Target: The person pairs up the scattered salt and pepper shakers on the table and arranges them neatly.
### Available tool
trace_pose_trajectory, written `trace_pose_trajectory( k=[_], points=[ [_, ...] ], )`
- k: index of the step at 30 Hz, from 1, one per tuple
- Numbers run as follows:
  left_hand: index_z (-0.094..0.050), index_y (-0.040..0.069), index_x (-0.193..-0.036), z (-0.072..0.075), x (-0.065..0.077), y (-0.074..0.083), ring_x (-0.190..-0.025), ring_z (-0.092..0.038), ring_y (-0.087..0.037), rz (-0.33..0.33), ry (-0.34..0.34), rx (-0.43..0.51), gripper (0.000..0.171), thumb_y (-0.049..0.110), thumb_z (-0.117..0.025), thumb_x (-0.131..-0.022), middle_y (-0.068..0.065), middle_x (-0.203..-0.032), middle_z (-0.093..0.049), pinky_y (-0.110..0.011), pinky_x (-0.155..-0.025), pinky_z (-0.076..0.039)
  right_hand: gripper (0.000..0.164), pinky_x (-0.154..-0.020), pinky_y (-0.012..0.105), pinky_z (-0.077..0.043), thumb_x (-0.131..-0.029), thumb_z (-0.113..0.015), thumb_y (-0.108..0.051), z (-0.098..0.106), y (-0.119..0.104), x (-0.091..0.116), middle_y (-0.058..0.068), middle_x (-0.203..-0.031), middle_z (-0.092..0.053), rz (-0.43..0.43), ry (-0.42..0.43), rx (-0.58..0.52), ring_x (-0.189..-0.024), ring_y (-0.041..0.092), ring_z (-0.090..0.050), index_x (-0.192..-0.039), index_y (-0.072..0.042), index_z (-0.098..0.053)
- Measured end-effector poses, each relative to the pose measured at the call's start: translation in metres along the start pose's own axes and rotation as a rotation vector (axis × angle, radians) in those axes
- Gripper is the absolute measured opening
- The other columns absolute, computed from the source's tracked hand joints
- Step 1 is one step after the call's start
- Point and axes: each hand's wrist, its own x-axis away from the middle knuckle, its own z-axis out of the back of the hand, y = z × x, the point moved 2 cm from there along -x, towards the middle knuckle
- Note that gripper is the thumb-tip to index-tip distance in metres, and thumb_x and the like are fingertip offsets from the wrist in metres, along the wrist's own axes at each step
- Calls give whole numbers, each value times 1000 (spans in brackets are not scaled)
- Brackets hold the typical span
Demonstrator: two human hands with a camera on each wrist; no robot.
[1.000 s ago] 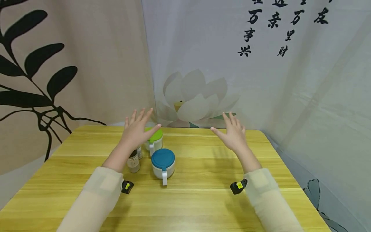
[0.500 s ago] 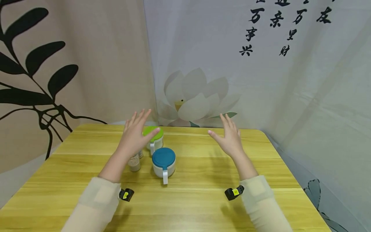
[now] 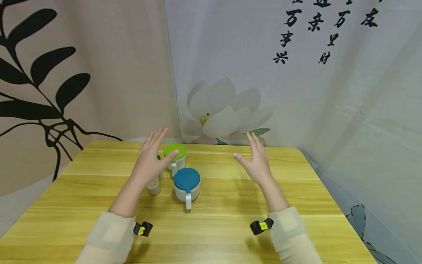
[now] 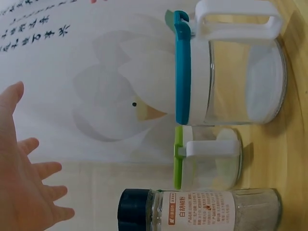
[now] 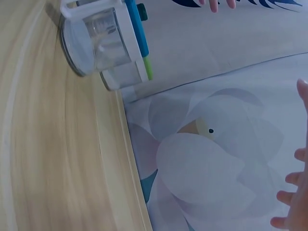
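Note:
My left hand (image 3: pixel 149 161) hovers with spread fingers over the left part of the table, partly covering two small seasoning bottles. My right hand (image 3: pixel 258 163), likewise spread and holding nothing, hangs over the right part. Between them stands a clear glass seasoning jar with a blue lid (image 3: pixel 187 179) and white handle. Behind it is a similar jar with a green lid (image 3: pixel 175 151). The nearer seasoning bottle (image 4: pixel 202 210) has a dark cap and printed label in the left wrist view; whitish contents show inside. Of the other bottle (image 3: pixel 160 175), only a sliver appears beside my left hand.
The wooden table (image 3: pixel 217 227) has its back edge close to a cloth backdrop (image 3: pixel 230 44) with a printed lotus, leaves and black characters. Both sleeves carry a small black wrist camera, one on the left (image 3: pixel 143 229) and one on the right (image 3: pixel 261 226).
Both hands have drawn back a little toward the body, and the right has shifted slightly left. The jars and bottles stand where they were; the head view has shifted slightly.

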Motion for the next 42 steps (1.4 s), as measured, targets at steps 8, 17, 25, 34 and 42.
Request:
trace_pose_trajectory(
  k=[8,17,25,34,42],
  points=[
    [-19,25,-154,3,9,0,-144,-4,-32,14,33,60,79,49,-60,-91,-3,-158,-16,-73,-100,-13,85,-105,69,-2,-88,-59,-56,-6,-5,8,0,-159,-10,20,8,-88,-142,37,-9,-154,-25,-16],
    [-17,29,-154,5,21,-2,-144,-3,-30,50,49,132,78,47,-61,-92,-1,-158,-16,-77,-96,-15,83,-102,72,-8,-89,-61,-48,-15,-10,16,-1,-159,-9,36,-1,-167,-142,35,-9,-154,-25,-15],
    [-16,33,-154,5,31,-5,-143,-7,-35,104,52,206,77,46,-61,-92,-5,-158,-16,-78,-94,-17,86,-101,73,-11,-86,-60,-58,-22,-15,25,-2,-159,-9,39,-9,-238,-142,36,-8,-154,-29,-15],
    [-15,36,-153,6,40,-10,-142,-12,-37,155,74,278,77,45,-61,-92,-1,-158,-14,-75,-97,-16,88,-100,74,-11,-84,-60,-62,-31,-18,32,-6,-158,-8,43,-32,-321,-143,34,-6,-154,-32,-15],
    [-15,36,-153,2,47,-18,-141,-13,-38,177,84,301,78,44,-62,-92,-1,-158,-14,-74,-98,-16,89,-101,72,-14,-83,-63,-60,-40,-17,37,-7,-158,-8,53,-45,-354,-143,30,-9,-153,-36,-14]
  ],
)
